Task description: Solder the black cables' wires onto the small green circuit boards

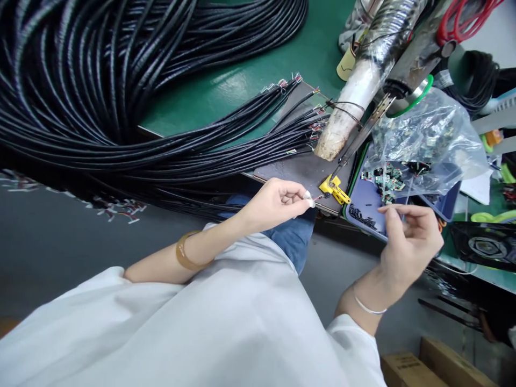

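Observation:
Near the middle, my left hand [280, 203] pinches the thin wires of a small black component [327, 195], which sticks out to the right beside a yellow fixture [335, 189] at the board's edge. My right hand [409, 236] is closed over the front of the blue tray [373, 232], thumb and forefinger together; what they hold, if anything, is too small to name. Small black parts [362, 216] and green circuit boards [389, 181] lie in the tray. The tip of a soldering tool [342, 159] points down just above the fixture.
Thick bundles of black cable [173, 150] cover the left and centre of the green table [237, 86]. A wrapped white pipe [342, 118] slants down from the upper right. A clear plastic bag [435, 140] rests over the trays. Cardboard boxes [407, 370] stand below.

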Demonstrator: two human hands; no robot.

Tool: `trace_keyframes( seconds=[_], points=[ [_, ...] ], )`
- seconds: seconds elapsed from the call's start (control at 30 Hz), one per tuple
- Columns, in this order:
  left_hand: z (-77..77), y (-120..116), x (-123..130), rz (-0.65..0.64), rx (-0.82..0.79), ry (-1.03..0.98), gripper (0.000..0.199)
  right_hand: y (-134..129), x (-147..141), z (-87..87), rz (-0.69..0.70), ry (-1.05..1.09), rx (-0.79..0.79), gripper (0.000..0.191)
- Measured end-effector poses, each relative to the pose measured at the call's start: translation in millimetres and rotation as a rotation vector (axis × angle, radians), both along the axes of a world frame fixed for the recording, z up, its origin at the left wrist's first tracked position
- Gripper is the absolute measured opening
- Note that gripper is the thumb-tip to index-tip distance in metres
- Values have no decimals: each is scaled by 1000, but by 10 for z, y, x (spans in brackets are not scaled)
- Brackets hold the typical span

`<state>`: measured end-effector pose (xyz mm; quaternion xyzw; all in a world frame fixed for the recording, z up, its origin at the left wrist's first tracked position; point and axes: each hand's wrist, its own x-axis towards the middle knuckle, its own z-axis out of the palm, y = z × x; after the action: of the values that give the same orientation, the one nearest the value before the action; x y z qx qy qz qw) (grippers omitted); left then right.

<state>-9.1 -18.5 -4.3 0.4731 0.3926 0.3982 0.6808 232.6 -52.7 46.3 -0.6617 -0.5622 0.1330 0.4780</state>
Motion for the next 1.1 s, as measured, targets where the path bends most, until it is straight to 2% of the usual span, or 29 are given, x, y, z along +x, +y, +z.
trace_keyframes(
  seconds=[0.03, 0.13, 0.17, 0.27, 0.37, 0.7, 0.87, 0.93, 1.0, 1.1],
  points=[
    [5, -5, 0, 17, -1, 8, 12, -46, -116, -9, 38, 57, 16, 9],
    [31, -19, -2, 42, 19, 38, 10, -113, -422, -122, 244, 131, -91, 3],
    [41, -23, 0, 49, 33, 49, 10, -113, -501, -177, 267, 143, -109, 3],
    [61, -38, 12, 69, 88, 74, 10, -79, -661, -326, 252, 130, -90, 7],
    [63, -51, 23, 72, 127, 89, 8, -53, -715, -391, 277, 126, -78, 11],
    [50, -57, 16, 36, 145, 94, 9, -58, -745, -362, 288, 16, -62, 12],
    [56, -64, -9, -2, 234, 168, 6, -66, -760, -398, 304, -163, -33, 29],
    [56, -69, -25, -3, 287, 218, 7, -78, -743, -382, 260, -65, -2, 22],
    [54, -72, -36, 33, 342, 267, 12, -91, -720, -336, 194, 124, 74, 12],
    [54, -66, -40, 92, 405, 314, 18, -110, -695, -251, 127, 242, 168, 17]
  ],
)
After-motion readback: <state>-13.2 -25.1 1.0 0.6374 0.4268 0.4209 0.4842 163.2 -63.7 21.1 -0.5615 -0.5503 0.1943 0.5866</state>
